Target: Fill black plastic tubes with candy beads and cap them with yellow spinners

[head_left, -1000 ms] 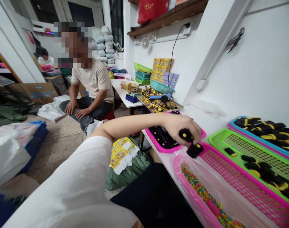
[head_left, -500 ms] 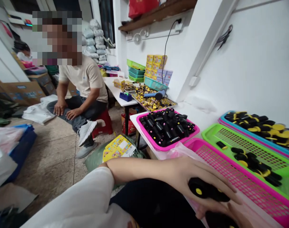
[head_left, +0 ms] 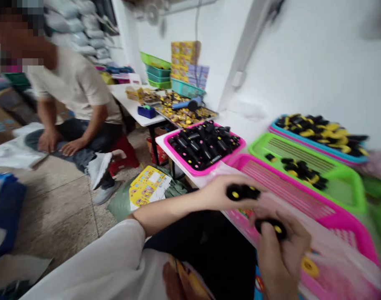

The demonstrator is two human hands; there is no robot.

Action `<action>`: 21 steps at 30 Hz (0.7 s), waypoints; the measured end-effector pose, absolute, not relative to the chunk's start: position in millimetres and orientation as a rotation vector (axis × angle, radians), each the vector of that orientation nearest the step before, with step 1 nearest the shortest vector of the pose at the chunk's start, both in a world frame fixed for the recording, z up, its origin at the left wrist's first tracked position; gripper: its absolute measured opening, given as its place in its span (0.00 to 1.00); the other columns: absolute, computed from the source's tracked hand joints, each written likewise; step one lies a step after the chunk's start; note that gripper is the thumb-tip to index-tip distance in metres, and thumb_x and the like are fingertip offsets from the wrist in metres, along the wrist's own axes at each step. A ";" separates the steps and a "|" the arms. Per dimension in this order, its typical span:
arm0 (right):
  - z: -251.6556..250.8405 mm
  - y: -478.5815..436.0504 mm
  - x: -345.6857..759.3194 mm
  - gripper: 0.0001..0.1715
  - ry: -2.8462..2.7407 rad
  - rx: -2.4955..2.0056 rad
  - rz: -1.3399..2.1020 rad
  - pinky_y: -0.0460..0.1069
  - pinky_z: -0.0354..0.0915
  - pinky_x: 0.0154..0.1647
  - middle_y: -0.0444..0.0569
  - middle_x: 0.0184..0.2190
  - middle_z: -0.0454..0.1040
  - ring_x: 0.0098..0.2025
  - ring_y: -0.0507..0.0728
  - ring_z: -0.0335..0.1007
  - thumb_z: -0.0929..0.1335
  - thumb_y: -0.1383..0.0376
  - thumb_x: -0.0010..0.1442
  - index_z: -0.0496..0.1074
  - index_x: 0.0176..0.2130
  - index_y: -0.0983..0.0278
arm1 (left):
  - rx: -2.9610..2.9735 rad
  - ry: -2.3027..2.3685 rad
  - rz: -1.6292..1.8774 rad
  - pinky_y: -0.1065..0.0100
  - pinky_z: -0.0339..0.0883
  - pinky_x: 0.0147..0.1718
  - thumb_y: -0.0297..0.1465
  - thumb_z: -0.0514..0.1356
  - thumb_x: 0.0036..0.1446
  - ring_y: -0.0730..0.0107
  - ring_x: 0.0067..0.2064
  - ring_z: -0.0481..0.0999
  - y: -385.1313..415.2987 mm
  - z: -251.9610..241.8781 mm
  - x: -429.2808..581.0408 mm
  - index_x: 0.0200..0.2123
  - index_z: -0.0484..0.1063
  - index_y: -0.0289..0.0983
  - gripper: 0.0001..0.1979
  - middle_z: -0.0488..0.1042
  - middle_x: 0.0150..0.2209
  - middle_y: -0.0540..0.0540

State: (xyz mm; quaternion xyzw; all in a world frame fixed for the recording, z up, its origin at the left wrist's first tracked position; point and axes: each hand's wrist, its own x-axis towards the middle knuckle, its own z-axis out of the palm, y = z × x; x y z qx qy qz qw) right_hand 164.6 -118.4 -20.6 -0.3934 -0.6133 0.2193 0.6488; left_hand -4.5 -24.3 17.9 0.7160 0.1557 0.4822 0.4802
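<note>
right now: left grip (head_left: 220, 192) closed round one black tube (head_left: 242, 192), right grip (head_left: 281, 254) closed round a second black tube (head_left: 269, 226), both just over the near pink tray (head_left: 303, 198) on the desk (head_left: 247, 134). four trays close by: two pink, one green tray (head_left: 347, 185), one blue tray (head_left: 276, 125). far pink tray (head_left: 181, 166) heaped with tubes. one seated person (head_left: 74, 96) off left, well apart.

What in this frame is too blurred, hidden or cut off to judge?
- Head view, motion blur: the black piece in the left hand has no clear shape.
- The right hand covers most of the second black piece.
- Both hands hide the front contents of the near pink tray.
- Parts in the green tray are smeared.
</note>
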 end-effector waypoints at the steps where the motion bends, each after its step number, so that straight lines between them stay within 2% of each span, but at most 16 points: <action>1: -13.3 -116.7 160.0 0.19 -1.426 -0.849 0.445 0.53 0.73 0.42 0.45 0.41 0.74 0.39 0.55 0.74 0.69 0.72 0.67 0.68 0.54 0.56 | 1.732 0.397 1.209 0.61 0.78 0.54 0.40 0.72 0.58 0.58 0.49 0.86 -24.8 18.5 -6.3 0.50 0.81 0.32 0.21 0.84 0.49 0.36; 4: 0.2 -110.2 156.2 0.26 -1.529 -0.827 0.328 0.52 0.74 0.44 0.46 0.46 0.73 0.42 0.54 0.74 0.70 0.74 0.65 0.65 0.58 0.53 | 1.734 0.400 1.281 0.62 0.80 0.51 0.35 0.73 0.59 0.60 0.48 0.87 -23.9 20.0 -8.3 0.52 0.80 0.34 0.19 0.84 0.49 0.37; 8: 4.1 -110.0 157.9 0.33 -1.591 -0.843 0.248 0.58 0.75 0.51 0.48 0.48 0.73 0.48 0.58 0.74 0.70 0.73 0.65 0.60 0.62 0.51 | 1.804 0.416 1.311 0.65 0.82 0.48 0.33 0.73 0.58 0.62 0.46 0.87 -24.5 22.3 -8.1 0.51 0.81 0.36 0.18 0.83 0.51 0.38; 12: 2.9 -111.0 157.6 0.32 -1.589 -0.758 0.300 0.59 0.76 0.51 0.50 0.50 0.73 0.50 0.58 0.75 0.71 0.70 0.66 0.58 0.63 0.51 | 1.807 0.414 1.299 0.65 0.82 0.49 0.32 0.74 0.57 0.62 0.47 0.87 -26.2 22.7 -10.6 0.55 0.80 0.39 0.23 0.83 0.53 0.40; 17: -0.1 -109.2 161.3 0.21 -1.521 -0.815 0.409 0.61 0.75 0.55 0.52 0.53 0.71 0.57 0.62 0.73 0.73 0.60 0.69 0.67 0.58 0.52 | 1.868 0.412 1.257 0.62 0.79 0.55 0.32 0.73 0.58 0.59 0.52 0.86 -27.1 20.3 -13.8 0.64 0.74 0.42 0.31 0.83 0.54 0.40; 19: -1.7 -109.4 162.4 0.21 -1.492 -0.882 0.366 0.64 0.73 0.59 0.52 0.55 0.71 0.59 0.63 0.72 0.73 0.56 0.69 0.69 0.58 0.52 | 1.931 0.388 1.262 0.61 0.78 0.57 0.32 0.73 0.58 0.58 0.54 0.85 -27.4 20.4 -13.2 0.66 0.72 0.42 0.32 0.83 0.54 0.40; 21: -3.3 -110.6 162.6 0.22 -1.478 -0.938 0.325 0.65 0.70 0.61 0.52 0.56 0.71 0.60 0.64 0.71 0.72 0.57 0.70 0.70 0.61 0.50 | 1.996 0.351 1.285 0.61 0.77 0.57 0.32 0.73 0.59 0.59 0.53 0.85 -27.0 21.2 -12.1 0.68 0.70 0.42 0.34 0.83 0.54 0.41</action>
